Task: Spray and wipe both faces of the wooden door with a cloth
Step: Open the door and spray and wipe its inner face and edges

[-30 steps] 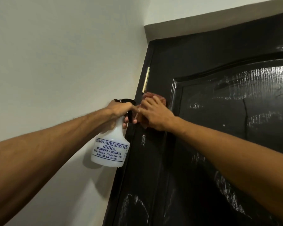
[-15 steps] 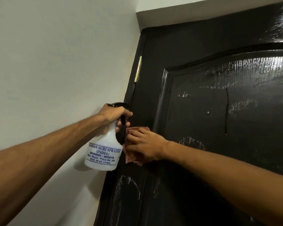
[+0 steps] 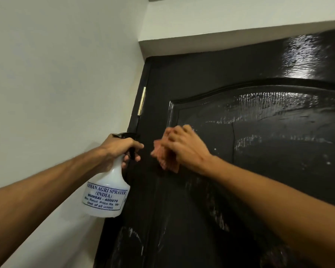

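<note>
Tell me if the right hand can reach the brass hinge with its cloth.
Probably yes: the right hand holds the cloth on the door below-right of the hinge, nothing between; the left hand and spray bottle sit lower.

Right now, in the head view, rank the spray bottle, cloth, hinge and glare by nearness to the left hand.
1. spray bottle: gripped in the left hand.
2. cloth, to its right, and hinge, above: too close to call.
3. glare: far upper right of the door.

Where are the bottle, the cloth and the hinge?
bottle (image 3: pixel 104 192), head view, on its printed label.
cloth (image 3: pixel 167 164), head view, on its lower edge below the fingers.
hinge (image 3: pixel 141 103), head view, on its middle.
</note>
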`<state>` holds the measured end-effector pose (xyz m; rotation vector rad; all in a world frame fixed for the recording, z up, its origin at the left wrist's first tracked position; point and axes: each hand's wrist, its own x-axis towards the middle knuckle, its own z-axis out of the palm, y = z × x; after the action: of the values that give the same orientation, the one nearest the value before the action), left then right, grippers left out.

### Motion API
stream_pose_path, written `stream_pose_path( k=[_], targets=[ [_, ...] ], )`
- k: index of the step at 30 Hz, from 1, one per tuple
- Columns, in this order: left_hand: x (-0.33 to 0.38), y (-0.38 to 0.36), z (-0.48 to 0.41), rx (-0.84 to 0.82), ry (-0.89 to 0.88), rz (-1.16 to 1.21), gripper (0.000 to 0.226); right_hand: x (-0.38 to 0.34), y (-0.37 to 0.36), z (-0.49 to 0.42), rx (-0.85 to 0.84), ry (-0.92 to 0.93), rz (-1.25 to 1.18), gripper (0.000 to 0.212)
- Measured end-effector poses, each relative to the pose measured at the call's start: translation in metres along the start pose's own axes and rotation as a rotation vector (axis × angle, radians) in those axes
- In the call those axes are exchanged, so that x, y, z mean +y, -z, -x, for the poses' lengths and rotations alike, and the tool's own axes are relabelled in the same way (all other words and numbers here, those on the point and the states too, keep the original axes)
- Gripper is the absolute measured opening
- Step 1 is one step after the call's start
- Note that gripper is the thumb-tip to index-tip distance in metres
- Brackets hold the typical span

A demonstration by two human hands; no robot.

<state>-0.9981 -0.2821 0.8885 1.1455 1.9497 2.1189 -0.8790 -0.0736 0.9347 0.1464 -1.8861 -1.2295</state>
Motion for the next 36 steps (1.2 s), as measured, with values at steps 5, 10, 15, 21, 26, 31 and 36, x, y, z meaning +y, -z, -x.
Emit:
stream_pose_path(
  k=[5, 10, 15, 21, 26, 31, 36],
  targets=[
    [0.031, -0.033, 0.002, -0.007, -0.049, 0.039, 0.014, 0.056, 0.035, 0.025, -0.082, -0.011, 0.007, 0.041],
    [0.068, -0.09, 0.007, -0.134, -0.085, 0.09, 0.017, 0.112, 0.069, 0.076, 0.057, -0.378, -0.032, 0.047],
    [0.118, -0.169, 0.037, -0.257, -0.142, 0.154, 0.015, 0.18, 0.126, 0.162, 0.193, -0.691, -0.001, 0.051],
    [0.148, -0.283, 0.089, -0.49, -0.168, 0.158, 0.012, 0.227, 0.176, 0.289, 0.219, -0.908, 0.112, 0.058],
    [0.164, -0.365, 0.124, -0.618, -0.151, 0.169, 0.013, 0.239, 0.203, 0.36, 0.226, -0.986, 0.144, 0.052],
    [0.17, -0.424, 0.154, -0.702, -0.153, 0.131, 0.014, 0.215, 0.204, 0.421, 0.032, -0.706, 0.16, 0.049],
    [0.173, -0.454, 0.163, -0.689, -0.188, 0.135, 0.022, 0.254, 0.222, 0.425, 0.181, -0.998, 0.151, 0.044]
  ],
)
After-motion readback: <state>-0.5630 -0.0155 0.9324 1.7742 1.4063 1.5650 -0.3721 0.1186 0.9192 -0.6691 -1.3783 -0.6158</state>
